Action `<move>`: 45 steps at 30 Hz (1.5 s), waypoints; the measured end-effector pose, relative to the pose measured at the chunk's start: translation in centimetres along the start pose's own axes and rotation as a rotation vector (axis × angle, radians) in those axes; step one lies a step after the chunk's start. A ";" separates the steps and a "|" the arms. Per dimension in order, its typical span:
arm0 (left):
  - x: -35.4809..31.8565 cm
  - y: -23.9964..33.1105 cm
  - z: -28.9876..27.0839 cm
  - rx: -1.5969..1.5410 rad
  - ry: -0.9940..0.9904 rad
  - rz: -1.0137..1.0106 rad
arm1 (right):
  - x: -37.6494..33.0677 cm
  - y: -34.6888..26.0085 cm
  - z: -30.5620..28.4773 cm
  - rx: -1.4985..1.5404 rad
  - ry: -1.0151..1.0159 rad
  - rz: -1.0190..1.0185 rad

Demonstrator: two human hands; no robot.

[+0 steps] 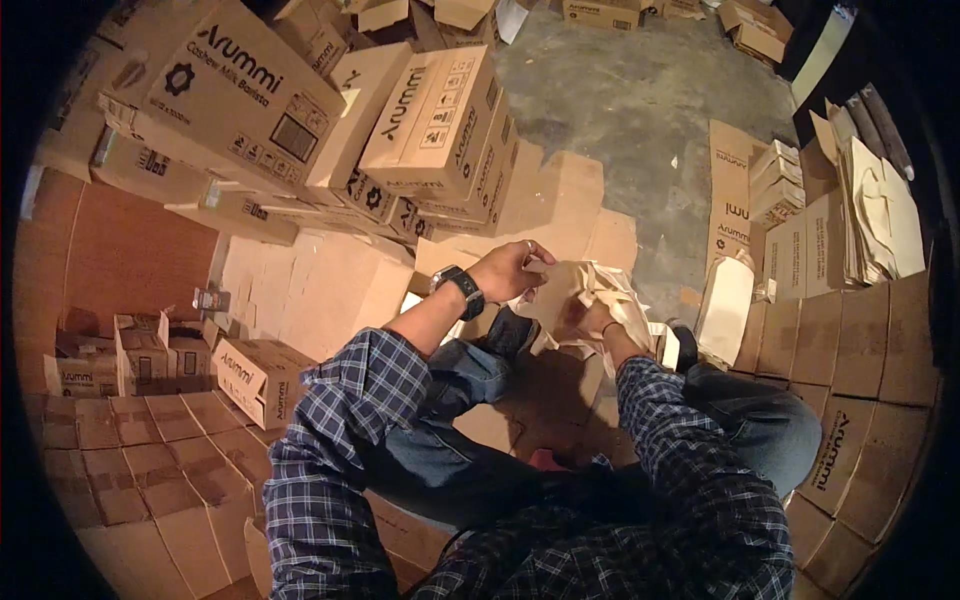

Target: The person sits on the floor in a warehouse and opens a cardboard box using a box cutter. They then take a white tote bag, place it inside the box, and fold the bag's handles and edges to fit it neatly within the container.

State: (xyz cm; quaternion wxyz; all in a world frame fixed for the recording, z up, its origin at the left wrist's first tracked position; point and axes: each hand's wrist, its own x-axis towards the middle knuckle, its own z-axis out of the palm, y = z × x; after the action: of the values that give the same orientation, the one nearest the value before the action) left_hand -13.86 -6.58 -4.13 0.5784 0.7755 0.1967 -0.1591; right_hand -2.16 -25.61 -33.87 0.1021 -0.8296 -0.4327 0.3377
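A cream paper bag (pixel 605 285) with flat paper handles is in front of me, low between my knees. My left hand (pixel 508 272), below a black wristwatch, is at the bag's left edge with its fingers curled and the thumb against the paper. My right hand (pixel 592 318) reaches into the bag's mouth from the near right, beside the handles. Paper and shadow hide its fingers, so whether it grips anything is unclear. What the bag holds is also hidden.
Stacked brown cartons (pixel 430 120) rise at the far left, and rows of sealed cartons (pixel 150 450) lie at near left. At right, an open carton (pixel 810 235) stands beside a stack of folded paper bags (pixel 885 215). Flattened cardboard (pixel 560 195) covers part of the concrete floor (pixel 620 90).
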 end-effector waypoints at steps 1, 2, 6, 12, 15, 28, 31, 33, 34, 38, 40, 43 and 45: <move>1.0 0.5 0.4 0.056 -0.015 0.047 | 1.2 2.8 -0.3 0.099 0.065 0.056; 0.7 0.8 0.3 0.063 -0.019 0.013 | 1.7 2.5 -0.4 0.163 0.114 0.023; 1.1 1.0 0.6 0.058 -0.046 -0.030 | 3.6 0.8 -1.8 0.343 0.216 -0.038; 2.8 2.2 1.6 0.224 -0.056 0.119 | 4.3 0.0 0.0 0.311 0.072 0.073; 3.7 2.8 2.1 0.315 -0.057 -0.002 | 4.3 0.7 -0.1 0.043 -0.171 -0.153; 4.4 1.3 -0.6 0.441 0.072 -0.115 | -5.6 -2.2 -22.0 1.070 0.316 -0.063; 3.8 1.7 -0.7 0.425 0.104 -0.083 | -6.6 -2.2 -23.0 1.155 0.407 -0.034; 3.8 1.4 -0.7 0.456 0.097 -0.004 | -8.5 -4.5 -23.9 1.169 0.184 -0.216; 3.6 1.9 -0.6 0.465 0.082 -0.005 | -10.1 -6.4 -24.2 1.145 0.011 -0.356; 3.1 -1.2 -1.7 0.484 0.116 0.131 | -13.0 -16.8 -22.2 0.848 -0.762 -0.651; 1.9 0.0 -2.2 0.291 0.094 0.122 | -12.3 -21.2 -18.5 0.542 -0.545 -0.799; 3.7 0.6 -1.8 0.290 0.001 0.088 | -4.5 -23.0 -7.6 -0.083 0.116 -0.932; 2.4 -0.7 -2.6 0.209 0.016 0.037 | -2.3 -24.9 -3.1 0.124 0.280 -0.909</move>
State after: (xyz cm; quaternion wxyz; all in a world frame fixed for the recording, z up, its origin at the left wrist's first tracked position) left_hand -12.03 -3.58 -5.08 0.4956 0.8364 0.1691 -0.1618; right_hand -17.17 -11.96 -18.95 0.3459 -0.5860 -0.7130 0.1690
